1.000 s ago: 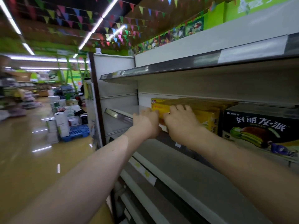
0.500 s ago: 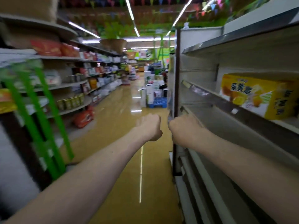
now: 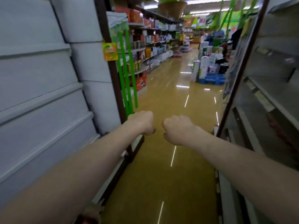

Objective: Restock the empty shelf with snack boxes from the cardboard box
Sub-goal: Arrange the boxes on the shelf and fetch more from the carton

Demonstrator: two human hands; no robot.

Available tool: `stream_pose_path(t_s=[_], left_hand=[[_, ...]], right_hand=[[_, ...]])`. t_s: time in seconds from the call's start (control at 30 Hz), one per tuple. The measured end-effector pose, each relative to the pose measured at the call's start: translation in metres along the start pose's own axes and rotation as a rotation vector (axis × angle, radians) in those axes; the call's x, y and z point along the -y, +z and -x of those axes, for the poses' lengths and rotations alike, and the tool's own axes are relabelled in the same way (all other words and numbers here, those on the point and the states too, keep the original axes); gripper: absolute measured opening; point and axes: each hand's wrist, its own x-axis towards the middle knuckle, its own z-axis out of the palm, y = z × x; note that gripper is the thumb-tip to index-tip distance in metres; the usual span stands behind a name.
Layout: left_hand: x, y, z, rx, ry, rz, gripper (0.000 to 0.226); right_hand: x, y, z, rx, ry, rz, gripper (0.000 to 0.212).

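Yellow snack box, placed a second ago, now out of view; shelf (image 3: 273,96) at right. Left hand (image 3: 142,122) and right hand (image 3: 176,130), withdrawn, fingers curled, holding nothing, over the aisle floor (image 3: 161,175): probably turning toward the unseen cardboard box.

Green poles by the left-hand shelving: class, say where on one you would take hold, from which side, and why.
Grip the bare mid-shaft of a green pole, coming from the open aisle side, likely with the nearer left hand. The poles are thin and stand along the shelf-end post, so a wrap-round grip fits.
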Motion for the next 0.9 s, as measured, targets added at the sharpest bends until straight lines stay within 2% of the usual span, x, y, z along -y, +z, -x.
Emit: stream_pose_path(t_s=[0.13, 0.23, 0.3, 0.43, 0.53, 0.67, 0.8, 0.9], left_hand=[[0.046, 0.026, 0.074, 0.083, -0.066, 0.046, 0.016], [0.066, 0.034, 0.113, 0.087, -0.094, 0.087, 0.014], [0.093, 0.041, 0.169, 0.116, -0.180, 0.142, 0.024], [0.120, 0.047, 0.245, 0.108, -0.295, 0.199, 0.024], [0.140, 0.057, 0.306, 0.148, -0.408, 0.268, 0.033], [0.167, 0.082, 0.374, 0.173, -0.535, 0.315, 0.033], [0.186, 0.104, 0.426, 0.227, -0.626, 0.369, 0.048], [0.198, 0.125, 0.445, 0.262, -0.646, 0.418, 0.039]], right_hand=[[0.070, -0.005, 0.034, 0.057, -0.097, -0.041, 0.017], [0.102, -0.011, 0.055, 0.058, -0.154, -0.041, 0.020], [0.144, -0.016, 0.076, 0.060, -0.248, -0.037, 0.020], [0.194, -0.016, 0.107, 0.041, -0.373, -0.083, 0.013], [0.234, -0.009, 0.134, 0.016, -0.469, -0.139, 0.018], [0.278, 0.009, 0.166, 0.093, -0.532, -0.213, 0.018], [0.313, 0.027, 0.188, 0.154, -0.587, -0.251, 0.016], [0.331, 0.038, 0.197, 0.210, -0.583, -0.284, 0.016]])
